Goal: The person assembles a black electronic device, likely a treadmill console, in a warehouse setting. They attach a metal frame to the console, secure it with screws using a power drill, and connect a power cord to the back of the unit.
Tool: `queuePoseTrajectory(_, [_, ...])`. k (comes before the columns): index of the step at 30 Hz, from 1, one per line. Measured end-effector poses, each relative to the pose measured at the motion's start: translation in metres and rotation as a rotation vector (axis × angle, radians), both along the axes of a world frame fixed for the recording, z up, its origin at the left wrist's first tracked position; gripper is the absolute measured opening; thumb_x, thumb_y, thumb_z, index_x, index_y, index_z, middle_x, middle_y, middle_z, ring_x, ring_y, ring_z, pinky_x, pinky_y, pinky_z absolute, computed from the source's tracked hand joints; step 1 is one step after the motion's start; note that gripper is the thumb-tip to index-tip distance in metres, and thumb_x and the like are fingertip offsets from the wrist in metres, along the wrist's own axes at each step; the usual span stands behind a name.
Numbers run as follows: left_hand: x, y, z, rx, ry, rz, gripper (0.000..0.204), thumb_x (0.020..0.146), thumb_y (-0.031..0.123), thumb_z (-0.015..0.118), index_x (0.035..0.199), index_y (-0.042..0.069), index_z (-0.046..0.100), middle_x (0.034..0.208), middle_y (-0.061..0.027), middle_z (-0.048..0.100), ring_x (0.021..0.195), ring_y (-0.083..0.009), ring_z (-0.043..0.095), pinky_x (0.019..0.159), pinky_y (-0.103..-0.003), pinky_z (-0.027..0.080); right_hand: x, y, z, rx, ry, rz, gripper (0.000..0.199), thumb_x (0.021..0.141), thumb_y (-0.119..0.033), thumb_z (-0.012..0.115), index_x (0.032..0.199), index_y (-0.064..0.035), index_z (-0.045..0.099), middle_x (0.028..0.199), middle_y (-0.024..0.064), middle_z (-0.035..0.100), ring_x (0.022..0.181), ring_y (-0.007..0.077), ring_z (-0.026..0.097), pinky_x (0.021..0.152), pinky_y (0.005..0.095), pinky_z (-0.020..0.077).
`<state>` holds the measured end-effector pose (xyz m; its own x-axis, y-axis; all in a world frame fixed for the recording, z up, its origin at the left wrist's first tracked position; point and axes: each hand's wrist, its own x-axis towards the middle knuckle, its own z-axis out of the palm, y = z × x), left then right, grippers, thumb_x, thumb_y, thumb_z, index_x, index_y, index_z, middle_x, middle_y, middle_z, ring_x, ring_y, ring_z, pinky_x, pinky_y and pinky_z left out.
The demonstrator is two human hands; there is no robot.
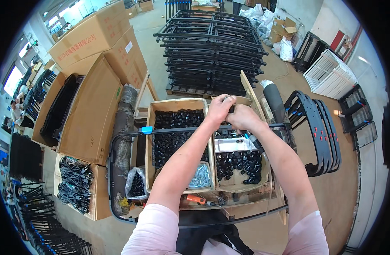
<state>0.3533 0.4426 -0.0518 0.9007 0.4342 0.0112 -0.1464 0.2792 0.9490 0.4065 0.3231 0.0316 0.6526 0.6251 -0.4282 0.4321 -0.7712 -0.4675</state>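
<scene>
My left hand (219,108) and my right hand (242,117) meet above the far end of the parts boxes. Both are closed around a small dark piece (232,109) that is mostly hidden by the fingers. Below my wrists, a black tubular frame (111,178) with rounded corners lies across the boxes. A blue clip (147,130) sits on its far bar. Beside my right forearm, a dark cylindrical tool (257,143) with a blue band is partly covered.
Two wooden boxes hold black plastic caps (171,146) and loose black fittings (241,168). A tray of screws (200,176) and an orange-handled tool (196,199) lie nearer me. Large cartons (93,106) stand left, stacked black frames (212,51) ahead, curved black panels (320,131) right.
</scene>
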Motion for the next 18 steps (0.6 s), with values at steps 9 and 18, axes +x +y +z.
queuePoseTrajectory(9, [-0.025,0.025,-0.005,0.017,-0.010,-0.027,0.027,0.105,0.029,0.065,0.101,0.003,0.073,0.097,-0.0005,0.069,0.092,-0.0101,0.060,0.084,-0.030,0.051,-0.026,0.028,-0.003,-0.084,-0.031,-0.028,0.037,0.088,-0.033,0.064,0.074,-0.0005,0.074,0.066,0.0141,0.074,0.063,0.0244,0.075,0.071,0.0398,0.0607])
queuePoseTrajectory(18, [-0.022,0.027,-0.015,-0.007,-0.011,-0.038,0.026,0.105,0.029,0.067,0.102,0.004,0.073,0.099,-0.0006,0.070,0.095,-0.0106,0.060,0.088,-0.031,0.050,-0.031,0.030,-0.002,-0.085,-0.066,-0.007,0.040,0.091,-0.032,0.060,0.080,0.0024,0.076,0.068,0.0169,0.074,0.069,0.0279,0.077,0.074,0.0419,0.0596])
